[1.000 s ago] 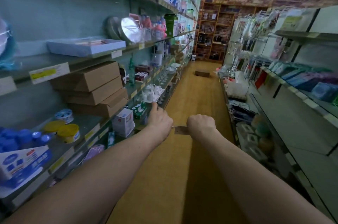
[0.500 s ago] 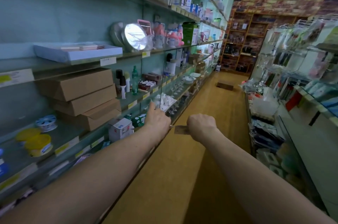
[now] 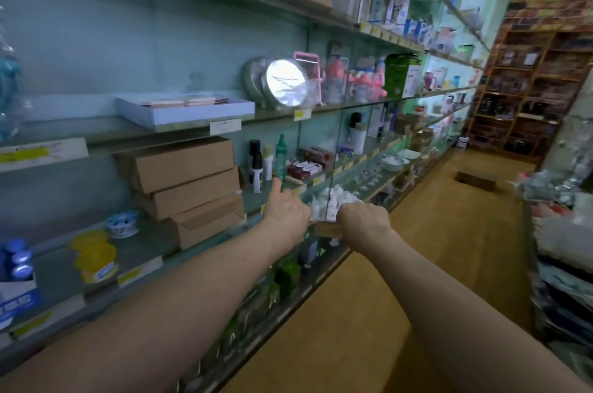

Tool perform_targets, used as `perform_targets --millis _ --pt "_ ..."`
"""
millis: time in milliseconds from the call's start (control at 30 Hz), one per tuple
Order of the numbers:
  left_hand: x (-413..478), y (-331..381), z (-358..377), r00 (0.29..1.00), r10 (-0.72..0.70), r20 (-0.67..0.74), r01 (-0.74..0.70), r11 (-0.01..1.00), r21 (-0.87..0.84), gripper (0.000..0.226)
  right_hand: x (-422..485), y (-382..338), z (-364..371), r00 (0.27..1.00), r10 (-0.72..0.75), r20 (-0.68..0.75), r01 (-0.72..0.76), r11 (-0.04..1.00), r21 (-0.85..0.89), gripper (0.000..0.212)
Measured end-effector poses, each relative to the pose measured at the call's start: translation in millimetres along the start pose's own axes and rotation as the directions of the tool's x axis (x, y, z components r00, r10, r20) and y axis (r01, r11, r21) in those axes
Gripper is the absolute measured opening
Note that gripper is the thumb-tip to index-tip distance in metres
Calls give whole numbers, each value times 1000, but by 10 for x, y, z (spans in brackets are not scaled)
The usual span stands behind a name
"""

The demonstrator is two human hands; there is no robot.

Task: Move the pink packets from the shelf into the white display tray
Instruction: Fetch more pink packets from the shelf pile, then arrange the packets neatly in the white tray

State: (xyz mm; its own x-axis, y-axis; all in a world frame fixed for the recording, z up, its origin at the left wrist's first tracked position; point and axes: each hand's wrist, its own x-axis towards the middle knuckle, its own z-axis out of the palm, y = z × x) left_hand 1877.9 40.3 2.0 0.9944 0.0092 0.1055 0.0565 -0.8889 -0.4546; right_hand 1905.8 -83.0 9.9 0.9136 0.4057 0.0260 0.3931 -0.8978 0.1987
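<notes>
A white display tray (image 3: 205, 115) sits on the middle shelf at upper left, with a few flat pink packets (image 3: 189, 101) lying in it. Both my arms stretch forward in front of the lower shelves, well below and to the right of the tray. My left hand (image 3: 287, 213) has curled fingers and a raised thumb. My right hand (image 3: 364, 222) is a fist beside it. Between them they hold a small flat pinkish-brown packet (image 3: 325, 228), of which only a strip shows.
Brown cardboard boxes (image 3: 189, 187) are stacked on the shelf under the tray. Bottles (image 3: 280, 157) stand right of them, a round mirror (image 3: 287, 81) and baby bottles right of the tray. Yellow tubs (image 3: 94, 259) sit lower left. The wooden aisle floor (image 3: 417, 264) runs between two shelving rows.
The view has swung left toward the shelving, so the tray and boxes now sit nearer the centre. Both hands stay together on the packet, now in front of the lower shelves.
</notes>
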Motion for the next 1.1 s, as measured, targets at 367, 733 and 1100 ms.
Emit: perform_targets --millis 367,733,1100 --pt "992 -710 111 988 -142 -62 138 988 -69 16 1250 -92 -438 976 -108 -189 97 993 -65 31" --pt "1675 -1335 -148 919 -288 -271 245 953 -180 11 2130 -2 -1157 894 -171 -415 147 985 -90 21" --pt "2224 -2040 -582 830 -518 -205 484 853 -198 27 3030 30 -1471 712 -380 -591 411 907 -89 24"
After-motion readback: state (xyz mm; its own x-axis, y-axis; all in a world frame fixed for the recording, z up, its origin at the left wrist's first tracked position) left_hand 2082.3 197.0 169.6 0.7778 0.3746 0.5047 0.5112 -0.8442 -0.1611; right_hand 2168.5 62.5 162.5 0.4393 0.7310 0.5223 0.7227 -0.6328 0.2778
